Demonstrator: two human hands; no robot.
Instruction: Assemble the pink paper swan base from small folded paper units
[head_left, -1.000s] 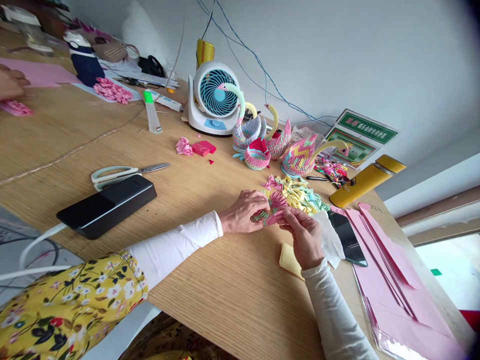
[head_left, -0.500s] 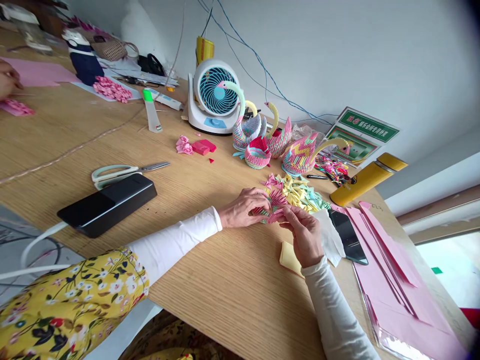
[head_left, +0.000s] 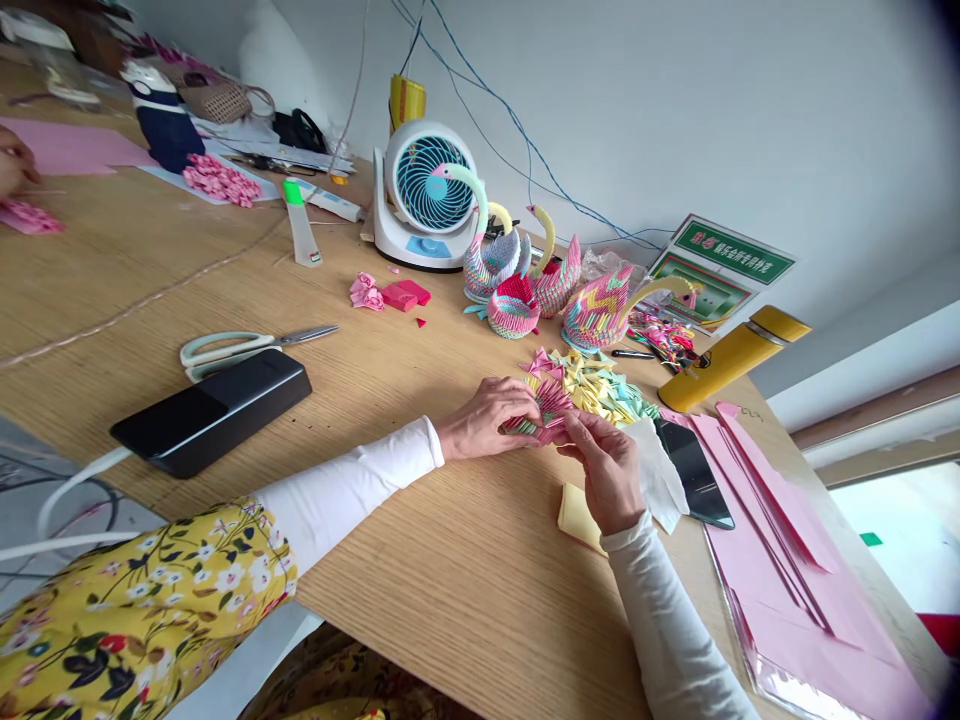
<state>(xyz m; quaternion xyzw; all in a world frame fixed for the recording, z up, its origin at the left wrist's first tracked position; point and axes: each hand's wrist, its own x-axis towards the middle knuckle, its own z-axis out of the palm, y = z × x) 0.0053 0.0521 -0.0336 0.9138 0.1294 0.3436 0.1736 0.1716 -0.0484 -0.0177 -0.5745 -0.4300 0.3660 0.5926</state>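
A round origami piece (head_left: 553, 402), built from many folded pink, yellow and green paper units, is in my hands just above the table. My left hand (head_left: 489, 420) curls around its left side, fingers on top and thumb beneath. At its right edge, my right hand (head_left: 609, 468) pinches a pink folded paper unit; the fingertips hide whether it is loose or joined on. Right behind the piece lies a heap of folded paper units (head_left: 596, 385) in yellow, green and pink. A yellow paper stack (head_left: 579, 518) and a white tissue (head_left: 654, 470) are beside my right hand.
Origami swans (head_left: 596, 310) and a fan (head_left: 431, 190) stand behind. A yellow flask (head_left: 731, 362), a phone (head_left: 697, 475) and pink paper sheets (head_left: 810, 600) are on the right. Scissors (head_left: 247, 345) and a black device (head_left: 214, 410) lie left. Another person's hand (head_left: 13, 165) shows far left.
The view has shifted very slightly. My right fingertips have pressed in a little closer on the pink edge of the origami piece; my left hand keeps its hold.
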